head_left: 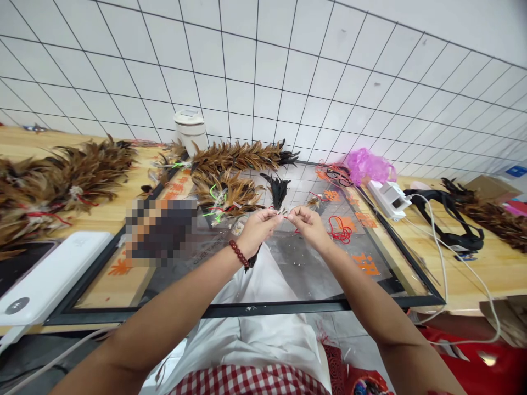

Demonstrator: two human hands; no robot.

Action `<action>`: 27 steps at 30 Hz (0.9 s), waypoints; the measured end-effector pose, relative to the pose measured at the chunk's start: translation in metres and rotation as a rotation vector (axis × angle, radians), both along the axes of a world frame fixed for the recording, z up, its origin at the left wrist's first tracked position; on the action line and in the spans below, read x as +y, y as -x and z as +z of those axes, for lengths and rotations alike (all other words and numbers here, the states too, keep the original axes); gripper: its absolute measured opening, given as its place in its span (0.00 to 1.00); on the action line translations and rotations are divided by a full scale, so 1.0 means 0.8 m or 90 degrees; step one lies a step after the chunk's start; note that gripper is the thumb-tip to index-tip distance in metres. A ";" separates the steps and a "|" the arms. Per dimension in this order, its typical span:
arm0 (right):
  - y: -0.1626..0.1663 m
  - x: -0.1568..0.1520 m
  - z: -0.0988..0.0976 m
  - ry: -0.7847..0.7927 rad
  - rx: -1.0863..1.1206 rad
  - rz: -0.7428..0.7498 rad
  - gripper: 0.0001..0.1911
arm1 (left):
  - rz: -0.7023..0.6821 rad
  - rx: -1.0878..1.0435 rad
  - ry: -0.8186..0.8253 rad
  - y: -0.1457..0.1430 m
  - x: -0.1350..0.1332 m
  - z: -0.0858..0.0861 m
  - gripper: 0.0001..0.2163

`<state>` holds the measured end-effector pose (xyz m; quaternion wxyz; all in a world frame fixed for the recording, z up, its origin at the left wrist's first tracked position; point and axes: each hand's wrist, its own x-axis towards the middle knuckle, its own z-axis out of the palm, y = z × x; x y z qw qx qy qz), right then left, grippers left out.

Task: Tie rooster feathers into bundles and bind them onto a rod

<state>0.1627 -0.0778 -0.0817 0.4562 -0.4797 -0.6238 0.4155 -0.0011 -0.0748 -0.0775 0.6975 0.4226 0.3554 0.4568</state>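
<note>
Over the middle of the glass-topped frame, my two hands almost meet at the fingertips. A small bundle of black feathers fans upward and away, its pale quill ends at the fingers of my left hand, which is closed on it. More dark feather tips show beneath that palm, beside a brown bead bracelet. My right hand is pinched on what looks like thin red cord beside the quills. Fingertips partly hide the bundle's base. Loose red cord lies right of my right hand.
Brown feather garlands lie behind and at the left. A lidded white cup stands by the tiled wall. Around the glass are a white power bank, pink plastic bag, power strip, black strap and white cables.
</note>
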 end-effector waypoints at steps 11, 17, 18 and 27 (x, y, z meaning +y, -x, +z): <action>0.008 0.004 -0.006 0.065 0.051 0.007 0.25 | 0.051 -0.049 -0.018 0.001 0.002 -0.007 0.09; 0.010 0.000 -0.008 0.075 0.075 0.047 0.23 | 0.129 0.135 -0.164 -0.005 0.006 -0.016 0.07; 0.010 0.000 -0.007 0.073 0.079 0.047 0.23 | 0.136 0.163 -0.187 -0.005 0.008 -0.018 0.06; 0.004 0.001 -0.004 0.053 0.086 0.014 0.22 | 0.139 0.351 -0.351 -0.002 0.004 -0.025 0.05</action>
